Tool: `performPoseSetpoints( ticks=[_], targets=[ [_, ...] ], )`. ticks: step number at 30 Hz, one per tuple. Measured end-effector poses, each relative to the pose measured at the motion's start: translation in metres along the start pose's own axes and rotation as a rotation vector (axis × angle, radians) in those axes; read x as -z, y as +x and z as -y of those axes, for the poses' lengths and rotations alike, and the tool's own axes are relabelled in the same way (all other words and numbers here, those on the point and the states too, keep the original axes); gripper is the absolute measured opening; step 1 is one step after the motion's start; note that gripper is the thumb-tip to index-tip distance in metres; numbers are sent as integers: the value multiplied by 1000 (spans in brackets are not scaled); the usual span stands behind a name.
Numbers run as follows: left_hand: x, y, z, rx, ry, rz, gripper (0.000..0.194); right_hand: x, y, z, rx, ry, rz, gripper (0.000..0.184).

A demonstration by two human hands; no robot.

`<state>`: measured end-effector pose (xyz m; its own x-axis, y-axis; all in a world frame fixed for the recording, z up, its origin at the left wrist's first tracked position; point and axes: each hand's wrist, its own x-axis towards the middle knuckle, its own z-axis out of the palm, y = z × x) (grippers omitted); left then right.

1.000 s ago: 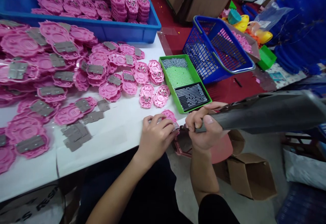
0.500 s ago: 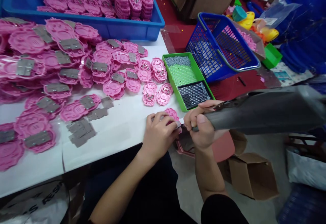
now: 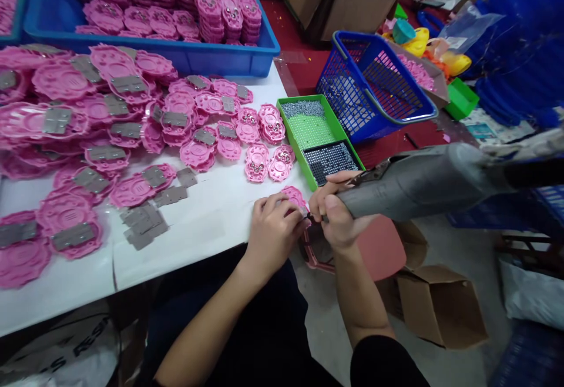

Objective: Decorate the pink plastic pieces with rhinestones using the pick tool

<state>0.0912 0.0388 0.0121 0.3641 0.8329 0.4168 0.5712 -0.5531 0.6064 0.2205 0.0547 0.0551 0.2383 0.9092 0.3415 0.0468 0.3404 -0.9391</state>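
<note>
My right hand (image 3: 333, 214) is wrapped round a grey electric screwdriver (image 3: 409, 190), held sideways with its tip pointing left. That tip meets the edge of a pink plastic part (image 3: 294, 195) at the table's front edge. Curled over the same part, my left hand (image 3: 277, 227) presses it against the table and hides most of it. Just behind my hands lies a green tray (image 3: 311, 134) with small screws and a black perforated plate (image 3: 330, 161) in it. Several pink parts with shiny metal pieces (image 3: 257, 162) sit to the left of the tray.
Pink parts with grey metal hinges (image 3: 127, 84) are heaped on the left of the white table (image 3: 211, 228). Loose hinges (image 3: 143, 222) lie nearby. A blue bin (image 3: 189, 58) of stacked pink parts stands behind. A blue basket (image 3: 365, 99), pink stool (image 3: 381, 249) and cardboard box (image 3: 440, 308) are right.
The view has shifted slightly. The rear of the screwdriver has swung a little, showing more of its back end and cable. Both hands keep their hold on the same things.
</note>
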Motion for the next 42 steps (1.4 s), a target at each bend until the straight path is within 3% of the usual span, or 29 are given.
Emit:
performPoseSetpoints(
  ticks=[3, 7, 16, 21, 25, 30, 37, 42],
  targets=[
    [2, -3, 1, -29, 2, 14, 6, -3, 2, 2, 94, 83, 21, 17],
    [5, -6, 3, -60, 0, 36, 15, -7, 4, 5, 116, 80, 18, 18],
    [2, -10, 9, -115, 6, 16, 18, -10, 8, 17, 45, 117, -123, 21],
    [-1, -10, 8, -140, 70, 15, 25, -5, 13, 35, 123, 183, -215, 14],
    [-3, -9, 6, -130, -13, -88, 27, -7, 13, 41, 174, 237, -146, 11],
    [-1, -10, 2, -43, -217, -155, 8, -15, 8, 44, 148, 286, -50, 11],
    [0, -13, 1, -55, -339, -253, 8, -15, 3, 48, 136, 347, -87, 15],
    [-2, -15, 0, -41, -370, -255, 9, -14, 2, 55, 96, 369, -112, 15]
  ],
)
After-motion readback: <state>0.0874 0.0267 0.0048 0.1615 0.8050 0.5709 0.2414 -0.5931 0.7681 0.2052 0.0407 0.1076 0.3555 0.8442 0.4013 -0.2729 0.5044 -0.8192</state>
